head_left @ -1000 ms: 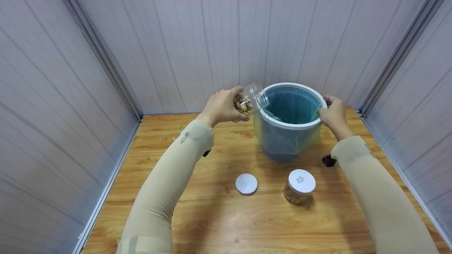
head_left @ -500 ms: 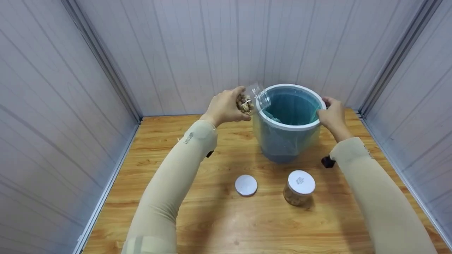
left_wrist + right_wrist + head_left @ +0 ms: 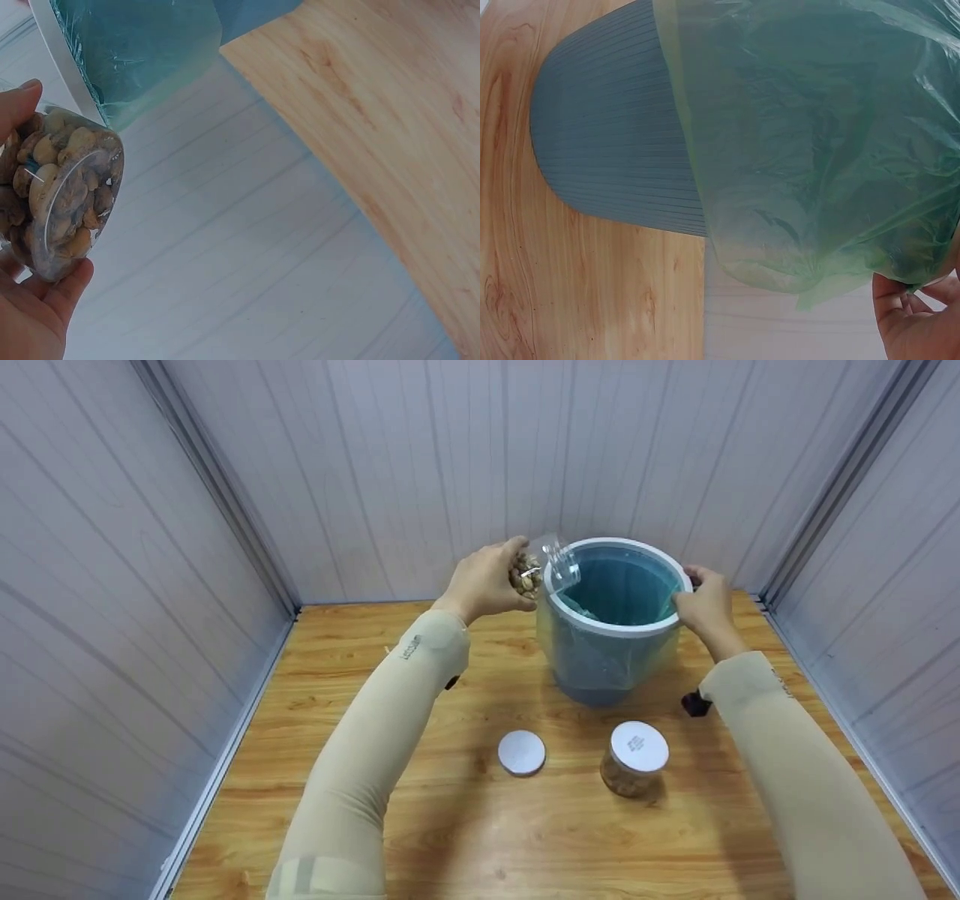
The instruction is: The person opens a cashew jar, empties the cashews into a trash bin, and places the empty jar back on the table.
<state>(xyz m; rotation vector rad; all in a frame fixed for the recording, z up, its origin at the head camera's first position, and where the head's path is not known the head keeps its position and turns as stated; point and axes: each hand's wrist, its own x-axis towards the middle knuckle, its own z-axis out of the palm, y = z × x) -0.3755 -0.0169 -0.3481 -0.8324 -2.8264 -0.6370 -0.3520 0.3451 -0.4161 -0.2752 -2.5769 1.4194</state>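
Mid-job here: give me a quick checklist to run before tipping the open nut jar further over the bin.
1. Jar gripped by left hand: ok.
2. Jar lid off, mouth at bin rim: ok.
3. Right hand steadies the bin at its rim: ok.
4. Liner bag folded over the rim, hanging outside: ok.
5. Mouth fully inside the rim: cannot tell.
6. Loose lid and capped second jar stand apart from the bin: ok.
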